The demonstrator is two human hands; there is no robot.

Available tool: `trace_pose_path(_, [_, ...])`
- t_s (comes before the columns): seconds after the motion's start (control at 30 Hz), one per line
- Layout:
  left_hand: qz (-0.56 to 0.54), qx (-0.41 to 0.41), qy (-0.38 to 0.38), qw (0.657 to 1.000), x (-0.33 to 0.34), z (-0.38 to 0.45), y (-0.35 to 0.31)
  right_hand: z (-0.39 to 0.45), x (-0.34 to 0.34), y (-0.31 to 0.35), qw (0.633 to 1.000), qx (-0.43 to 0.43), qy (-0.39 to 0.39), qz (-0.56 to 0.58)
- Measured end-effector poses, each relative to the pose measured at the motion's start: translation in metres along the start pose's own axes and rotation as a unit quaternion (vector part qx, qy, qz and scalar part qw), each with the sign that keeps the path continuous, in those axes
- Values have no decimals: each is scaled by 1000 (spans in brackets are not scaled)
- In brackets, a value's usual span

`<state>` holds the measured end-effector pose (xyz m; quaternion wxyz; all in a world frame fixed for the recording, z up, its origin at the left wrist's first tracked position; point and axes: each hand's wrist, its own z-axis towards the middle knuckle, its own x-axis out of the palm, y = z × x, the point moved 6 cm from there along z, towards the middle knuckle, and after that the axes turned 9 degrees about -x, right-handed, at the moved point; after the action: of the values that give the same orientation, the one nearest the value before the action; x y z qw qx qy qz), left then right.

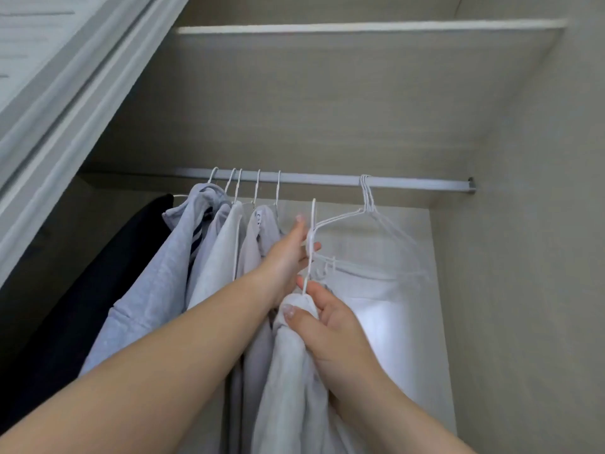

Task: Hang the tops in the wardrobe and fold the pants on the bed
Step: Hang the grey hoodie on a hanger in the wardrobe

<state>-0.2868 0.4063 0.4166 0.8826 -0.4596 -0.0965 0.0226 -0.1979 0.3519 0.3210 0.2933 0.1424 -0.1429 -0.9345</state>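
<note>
Wardrobe interior, pale wood grain, fills the view with a sliding door (65, 77) at the left edge. Nearest the viewer, two bare forearms reach up into the opening. The right hand (330, 326) has thumb and fingers curled round the bunched collar of a white top (288, 371), just below the neck of its wire hanger (311, 244). The left hand (288, 257) is extended with fingers mostly straight, resting against the hanger stem and the neighbouring hung tops (222, 244); whether it pinches the wire cannot be told from this angle. The hook tip sits below the rail (327, 180), not yet engaged.

To complete the step well: raise the hook above the rail in the gap between the hung tops and the empty hangers (370, 208), lower it fully onto the bar, then release the collar only once the garment's weight is carried. Keep the left hand holding the adjacent garments aside to prevent snagging. Beyond the rail, a shelf (360, 27) spans the top.
</note>
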Motion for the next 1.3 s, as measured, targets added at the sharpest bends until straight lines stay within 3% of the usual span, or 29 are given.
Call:
trace_pose_path(0.27, [-47, 26, 48, 997, -45, 4, -19, 66, 27, -31, 998, -6, 5, -64])
trace_pose_path(0.63, [20, 54, 54, 997, -82, 19, -34, 122, 31, -48, 993, 13, -46, -109])
trace_pose_path(0.77, [62, 120, -20, 991, -89, 39, -57, 165, 17, -44, 985, 11, -93, -143])
trace_pose_path(0.9, [-32, 163, 16, 986, -96, 46, -71, 205, 11, -35, 989, -10, -88, -120])
trace_pose_path(0.93, [-9, 182, 9, 983, -96, 50, -76, 214, 9, -32, 989, -15, -88, -118])
trace_pose_path(1.3, [43, 140, 85, 986, -67, 12, -37, 237, -46, -61, 980, 74, -100, -156])
